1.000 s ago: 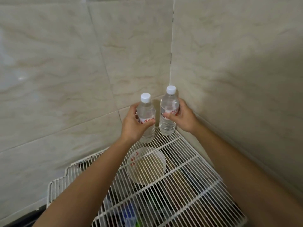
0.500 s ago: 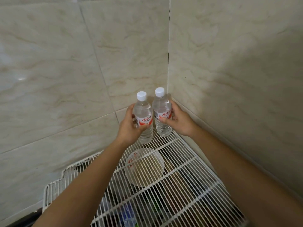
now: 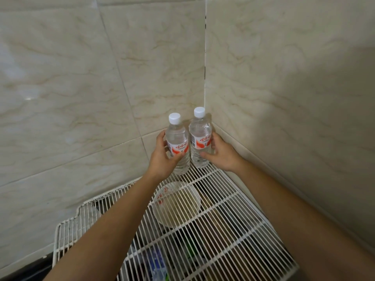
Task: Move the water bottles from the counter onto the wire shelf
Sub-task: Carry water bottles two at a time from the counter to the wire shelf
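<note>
Two clear water bottles with white caps and red-and-white labels stand upright side by side at the far corner of the white wire shelf [image 3: 233, 209]. My left hand [image 3: 164, 159] wraps around the left bottle [image 3: 177, 142], thumb across its front below the label. My right hand [image 3: 220, 154] holds the right bottle [image 3: 199, 136] from its right side, thumb on the lower front. The bottles touch or nearly touch each other, and their bases rest on the shelf wires.
A round white bowl or lid [image 3: 176, 203] lies under the wires near the shelf's middle, with dark cluttered items below it. Beige marble-look tiled walls [image 3: 284, 98] meet in a corner right behind the bottles.
The two bottles have drawn closer together and now stand side by side in the corner. My right thumb has slid lower on its bottle.
</note>
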